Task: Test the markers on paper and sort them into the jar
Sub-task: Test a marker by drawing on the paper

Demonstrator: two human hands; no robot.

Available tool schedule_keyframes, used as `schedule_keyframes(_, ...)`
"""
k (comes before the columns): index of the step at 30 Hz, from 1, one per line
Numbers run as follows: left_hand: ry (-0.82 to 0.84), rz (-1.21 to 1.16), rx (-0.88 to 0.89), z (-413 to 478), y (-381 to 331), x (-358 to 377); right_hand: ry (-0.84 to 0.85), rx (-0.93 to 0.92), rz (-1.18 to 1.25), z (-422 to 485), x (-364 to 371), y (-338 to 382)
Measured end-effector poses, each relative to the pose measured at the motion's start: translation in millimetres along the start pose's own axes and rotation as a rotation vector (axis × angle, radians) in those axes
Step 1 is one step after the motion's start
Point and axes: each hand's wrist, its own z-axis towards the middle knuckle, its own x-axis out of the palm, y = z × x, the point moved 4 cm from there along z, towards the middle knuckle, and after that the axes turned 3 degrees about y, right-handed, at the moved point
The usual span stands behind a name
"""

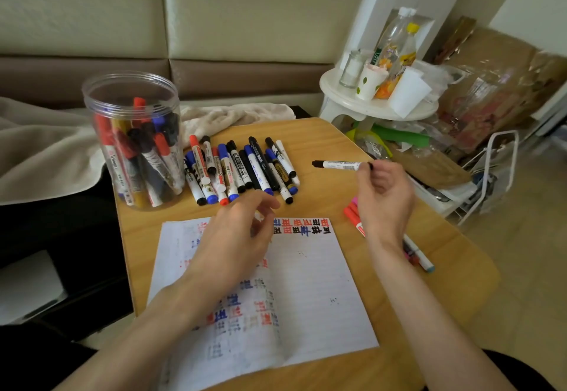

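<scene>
While the right grip (383, 197) is pinching one marker (340, 165) by its tail end, level above the worktop (322, 138) with the black end pointing left at the pile (242, 169), the left grip (239, 231) is hovering over the paper's (306, 292) far edge. Its fingers are loosely curled and nothing is plainly in it. My guess: the left is standing by to pull the cap or pin the sheet. Can't tell if the cap is on.

Why the layout looks like this, as I'm reading it:
- jar (135, 142) is standing open at the far-left corner, acting as the bin for tested markers
- pile is lying just beside the jar along the far edge, likely serving as the untested queue
- paper is lying at the near edge, squarely in front of the person, with scribbles running along its far edge
- side group (418, 255) is sitting at the right edge, partly under the right wrist, probably being kept apart as rejects

Counts:
- in hand: 1
- jar: 1, holding well over ten; overlap is blocking an exact count
- pile: roughly fifteen, overlapping
- side group: at least three showing
- paper: 1
</scene>
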Motion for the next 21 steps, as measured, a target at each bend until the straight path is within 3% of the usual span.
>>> schedule_keyframes(5, -0.026, 0.057, 0.098, -1.4, -8.3, 6.2, 0.131, 0.264, 0.297, -25.9, -26.1, 7.1)
schedule_keyframes(10, -0.020, 0.204, 0.172, -10.9, -17.0, 8.8, 0.304, 0.455, 0.426, -54.4, -21.6, 2.1)
schedule_keyframes(13, -0.005, 0.219, 0.173, -16.6, -19.1, 8.6, 0.331, 0.498, 0.498, -64.2, -17.3, 0.1)
schedule_keyframes(21, 0.029, 0.198, 0.215, -18.6, -24.7, 11.0, 0.576, 0.447, 0.367, -89.8, -4.3, 1.4)
